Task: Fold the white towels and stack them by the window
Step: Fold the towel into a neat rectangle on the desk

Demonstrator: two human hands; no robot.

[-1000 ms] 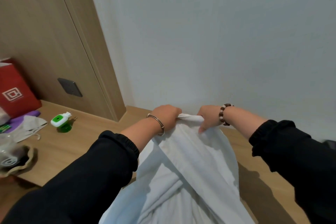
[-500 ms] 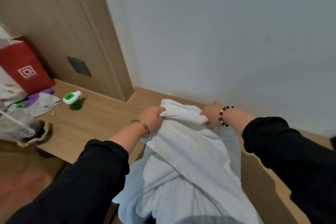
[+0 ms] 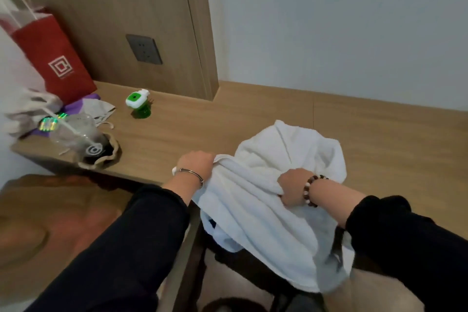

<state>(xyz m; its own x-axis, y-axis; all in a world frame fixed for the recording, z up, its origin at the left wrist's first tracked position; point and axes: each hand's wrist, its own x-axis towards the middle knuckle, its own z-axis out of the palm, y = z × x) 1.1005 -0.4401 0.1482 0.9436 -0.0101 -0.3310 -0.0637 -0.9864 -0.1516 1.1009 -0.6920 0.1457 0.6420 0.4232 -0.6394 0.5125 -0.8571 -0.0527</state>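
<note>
A red bag (image 3: 54, 58) stands on the desk (image 3: 202, 119) by the wood panel. A green plug-in (image 3: 138, 104) lies nearby, below a grey socket (image 3: 144, 49).

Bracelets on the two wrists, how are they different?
The left bracelet is a thin, plain silver ring; the right bracelet is a string of round beads. The left bracelet is one colour; the right bracelet mixes dark brown and white beads. Both are worn close to the white towel.
</note>
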